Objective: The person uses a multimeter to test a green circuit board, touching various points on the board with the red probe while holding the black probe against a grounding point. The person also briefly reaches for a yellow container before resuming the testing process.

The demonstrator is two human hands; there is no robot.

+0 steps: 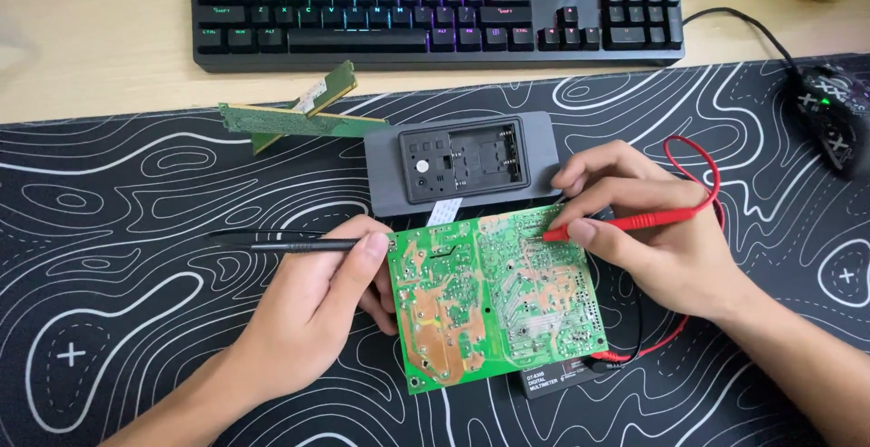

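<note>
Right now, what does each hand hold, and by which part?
The right hand pinches the red probe near its tip end, over the green circuit board. The left hand holds the black probe at its front end.

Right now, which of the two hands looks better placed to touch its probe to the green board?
Probably the right hand: its red probe tip already sits over the circuit board, while the left hand holds the black probe beside the board's edge.

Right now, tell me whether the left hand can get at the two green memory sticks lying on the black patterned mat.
Probably yes: left hand has open mat up to the sticks, but it holds a black probe.
</note>
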